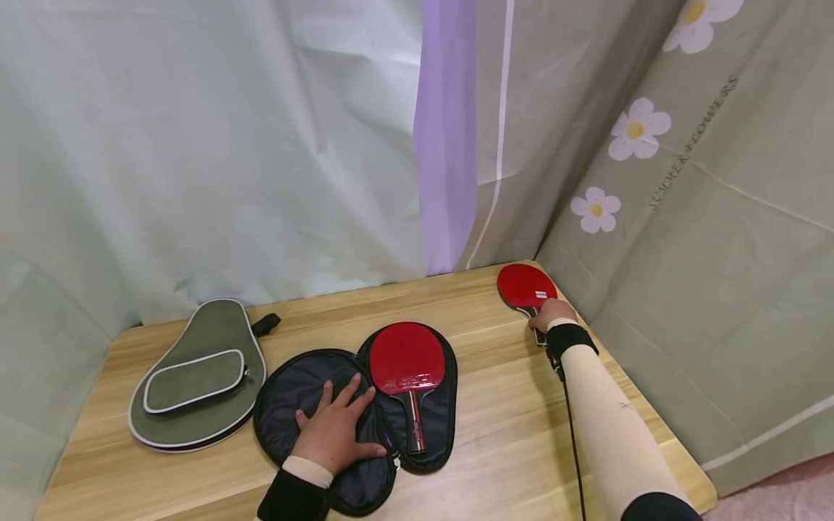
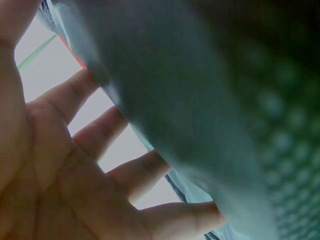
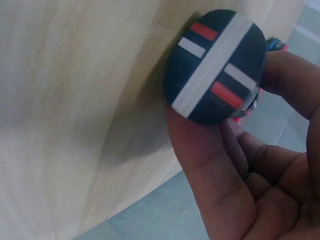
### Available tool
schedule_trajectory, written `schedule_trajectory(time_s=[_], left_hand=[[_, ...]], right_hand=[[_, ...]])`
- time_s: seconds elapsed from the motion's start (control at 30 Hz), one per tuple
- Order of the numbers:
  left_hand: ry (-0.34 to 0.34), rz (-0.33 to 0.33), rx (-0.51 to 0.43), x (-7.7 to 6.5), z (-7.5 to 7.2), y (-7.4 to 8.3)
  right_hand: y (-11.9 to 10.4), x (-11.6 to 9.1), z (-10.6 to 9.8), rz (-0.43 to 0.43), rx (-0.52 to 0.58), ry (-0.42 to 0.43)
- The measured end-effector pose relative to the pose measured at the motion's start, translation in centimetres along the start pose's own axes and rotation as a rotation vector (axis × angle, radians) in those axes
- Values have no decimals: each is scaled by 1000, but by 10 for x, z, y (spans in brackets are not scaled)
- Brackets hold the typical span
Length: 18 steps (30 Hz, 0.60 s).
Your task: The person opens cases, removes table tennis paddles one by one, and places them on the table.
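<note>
Wood table [image 1: 495, 405], right hand [image 1: 554, 312] pinching paddle [image 1: 523, 285] handle, 2 o'clock; left hand [image 1: 335, 434] splayed, maybe pinning black case [image 1: 293, 383] open, wrist view's murky.

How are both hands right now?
Left hand: open, resting on the open black paddle case.
Right hand: closed, holding the rightmost red table tennis paddle by its handle.

Gripped paddle [image 1: 526, 287]: blade [image 1: 520, 282] beyond the right hand [image 1: 554, 312];
Open case [image 1: 287, 394]: left of the grip; second paddle [image 1: 408, 362] on its right half, left hand [image 1: 337, 428] on its left;
Pocketed case [image 1: 218, 329]: farther left;
Curtain [image 1: 358, 145]: behind and right of the grip.
</note>
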<state>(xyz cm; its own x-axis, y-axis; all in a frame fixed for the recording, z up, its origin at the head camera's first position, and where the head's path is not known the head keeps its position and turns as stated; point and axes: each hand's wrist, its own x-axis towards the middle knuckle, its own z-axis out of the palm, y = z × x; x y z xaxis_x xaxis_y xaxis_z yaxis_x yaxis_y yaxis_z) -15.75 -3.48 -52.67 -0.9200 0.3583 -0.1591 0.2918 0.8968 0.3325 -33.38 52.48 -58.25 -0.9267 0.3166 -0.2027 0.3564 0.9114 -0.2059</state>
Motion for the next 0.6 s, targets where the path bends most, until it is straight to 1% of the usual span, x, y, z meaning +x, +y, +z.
schedule_trajectory(time_s=[0.13,0.23,0.3,0.33,0.4,0.47,0.5,0.53,0.57,0.6], left_hand=[[0,0,-4,0,0,0],[-5,1,-5,0,0,-1],[-8,2,-6,0,0,-2],[-9,2,-6,0,0,-3],[-9,4,-10,0,0,-4],[-8,7,-14,0,1,-4],[-8,8,-16,0,1,-4],[-7,10,-18,0,1,-4],[-7,12,-19,0,1,-4],[-9,13,-20,0,1,-4]], right_hand=[[0,0,-2,21,23,-25],[-2,-4,-3,25,39,-33],[-5,-7,-1,31,30,-22],[-9,-13,-4,32,19,-13],[-28,-38,-19,45,-6,-16],[-54,-70,-38,56,-22,6],[-67,-87,-48,43,-26,23],[-84,-107,-58,26,-23,42],[-100,-125,-64,-3,-11,63],[-113,-139,-64,-44,5,95]])
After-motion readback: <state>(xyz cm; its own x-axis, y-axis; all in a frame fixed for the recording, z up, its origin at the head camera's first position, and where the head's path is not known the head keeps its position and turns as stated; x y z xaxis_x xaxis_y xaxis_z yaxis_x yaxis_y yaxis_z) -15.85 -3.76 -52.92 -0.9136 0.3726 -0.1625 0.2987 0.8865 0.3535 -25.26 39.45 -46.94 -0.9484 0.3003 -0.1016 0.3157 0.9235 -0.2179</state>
